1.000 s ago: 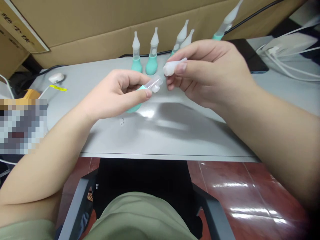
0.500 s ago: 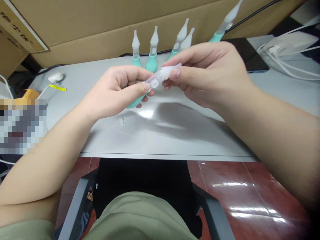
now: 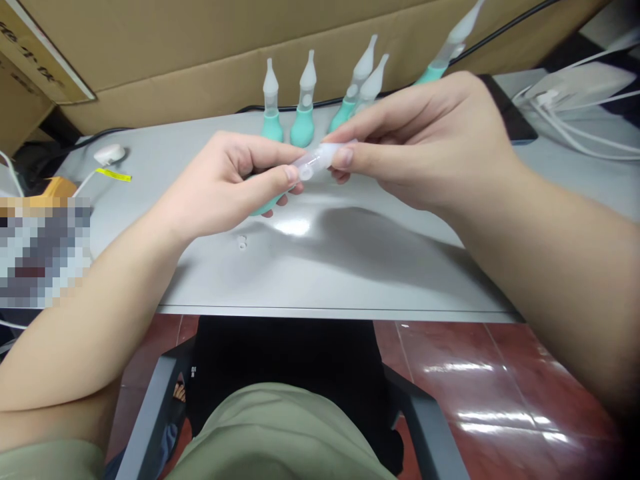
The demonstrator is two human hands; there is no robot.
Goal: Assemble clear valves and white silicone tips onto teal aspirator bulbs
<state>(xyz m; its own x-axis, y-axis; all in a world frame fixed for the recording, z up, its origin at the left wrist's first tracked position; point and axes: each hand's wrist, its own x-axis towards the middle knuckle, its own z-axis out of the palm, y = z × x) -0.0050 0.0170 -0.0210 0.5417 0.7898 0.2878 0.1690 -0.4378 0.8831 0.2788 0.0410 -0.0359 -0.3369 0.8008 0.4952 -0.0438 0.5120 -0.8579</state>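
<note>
My left hand is closed around a bulb nasal aspirator, fingers wrapped on its teal bulb and the base of its clear tube. The aspirator lies tilted above the desk, its tip end toward the right. With thumb and fingers my right hand pinches the white nozzle at the upper end of the clear tube; most of the nozzle is hidden by the fingers. Beyond my hands stand several more teal aspirators with white nozzles. A tiny clear piece lies on the desk below my left hand.
The grey desk ends at its front edge above a red tiled floor. Cardboard stands along the back. White cables and a black flat device are at the right; a white plug-like item is at the left.
My right hand has turned about the nozzle, and its fingers now cover more of it. The aspirator has shifted slightly left. My left hand keeps its hold.
</note>
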